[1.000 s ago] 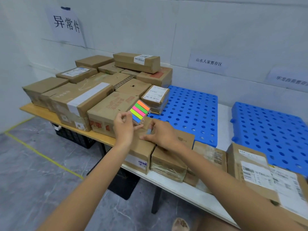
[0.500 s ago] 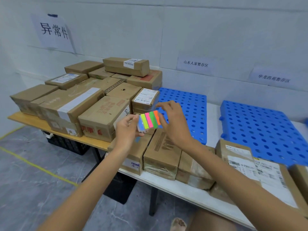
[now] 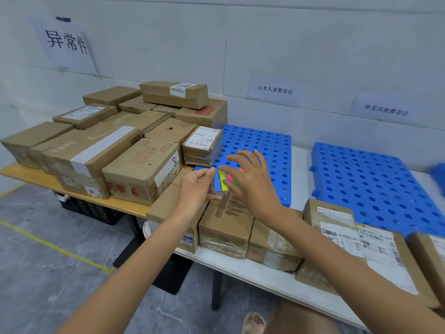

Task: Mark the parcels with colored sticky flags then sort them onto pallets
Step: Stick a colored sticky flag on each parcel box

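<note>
Okay, left hand (image 3: 196, 188) is raised over the front row of parcels, thumb and fingers curled and pinching the near left edge of the sticky flag pad (image 3: 224, 182). The pad is held in the air just above a printed parcel (image 3: 226, 219), at the near left corner of the left blue pallet (image 3: 265, 143). Yellow, pink, green and orange strips show; the rest is covered by the right hand (image 3: 251, 189). That hand lies over the pad with its fingers spread and mostly straight, forefinger and thumb on the strips. Cannot tell whether they pinch a flag or only touch it. Under the left wrist sits a plain brown parcel (image 3: 172, 209), touching the printed one. More front-row parcels run right along the white table (image 3: 252, 268): a taped parcel (image 3: 272, 244), then a labelled parcel (image 3: 342, 227). A second blue pallet (image 3: 375, 179) lies further right, apart from the first; neither pallet carries a box. On the left, a wooden table (image 3: 31, 175) holds a crowded pile of boxes, with a small labelled box (image 3: 203, 144) touching the left pallet's edge. There are three paper signs on the wall: a large sign (image 3: 63, 43) above the pile and a smaller sign (image 3: 274, 89) behind the left pallet, and another (image 3: 386, 109) behind the right one.
</note>
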